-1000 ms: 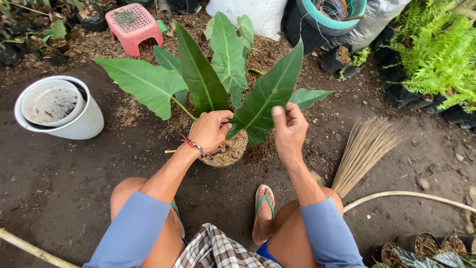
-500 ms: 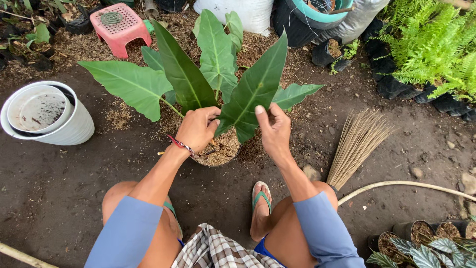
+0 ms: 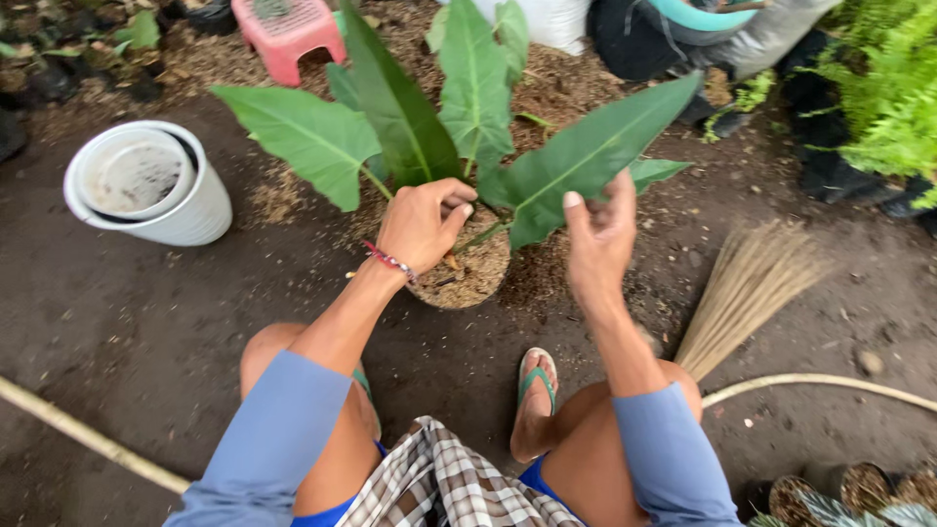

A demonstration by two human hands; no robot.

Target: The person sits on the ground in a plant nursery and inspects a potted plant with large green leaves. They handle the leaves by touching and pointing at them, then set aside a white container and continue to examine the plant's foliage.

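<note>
On the dark dirt ground (image 3: 176, 322) sits a big green leafy plant (image 3: 468, 127) in a round ball of brown soil (image 3: 473, 273). Left hand (image 3: 422, 224) curls around its stems, steadying it. Right hand (image 3: 600, 234) is open, touching a leaf. Nearby stands a white plastic bucket (image 3: 146, 185).

Your right hand (image 3: 597, 234) has lifted off the root ball (image 3: 467, 273) (fingers now open), while your left hand (image 3: 422, 222) curled tighter at the stems.
</note>
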